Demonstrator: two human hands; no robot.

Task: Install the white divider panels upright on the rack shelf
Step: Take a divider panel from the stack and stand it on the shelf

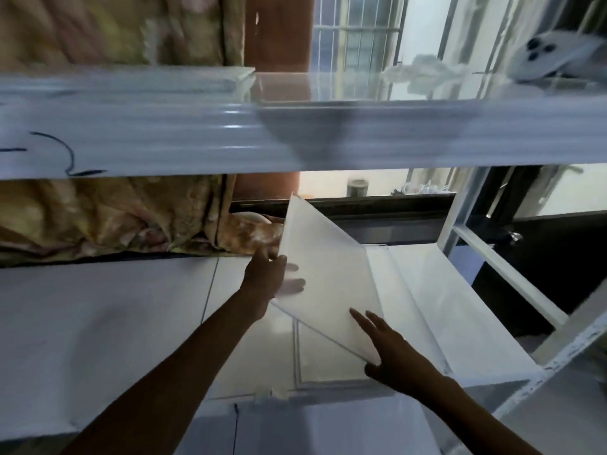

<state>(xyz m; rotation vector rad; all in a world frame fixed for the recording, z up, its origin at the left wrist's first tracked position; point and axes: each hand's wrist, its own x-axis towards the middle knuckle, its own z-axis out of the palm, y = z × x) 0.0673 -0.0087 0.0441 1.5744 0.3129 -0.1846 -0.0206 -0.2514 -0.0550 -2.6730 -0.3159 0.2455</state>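
Note:
A white translucent divider panel (pixel 328 277) stands tilted on the white rack shelf (pixel 108 323), leaning to the right, its top corner up near the back. My left hand (pixel 266 280) grips its left edge, fingers showing through from behind. My right hand (pixel 391 349) holds the near lower corner, thumb under and fingers spread on the face. To the right, a second white panel (pixel 440 310) lies sloped against the shelf's right side.
The upper shelf (pixel 295 136) of the rack crosses overhead, with a white phone (pixel 555 54) and crumpled white cloth (pixel 423 73) on it. A floral curtain (pixel 115 218) hangs behind on the left. A white rack post (pixel 460 211) and a dark window frame (pixel 377 208) stand at the right.

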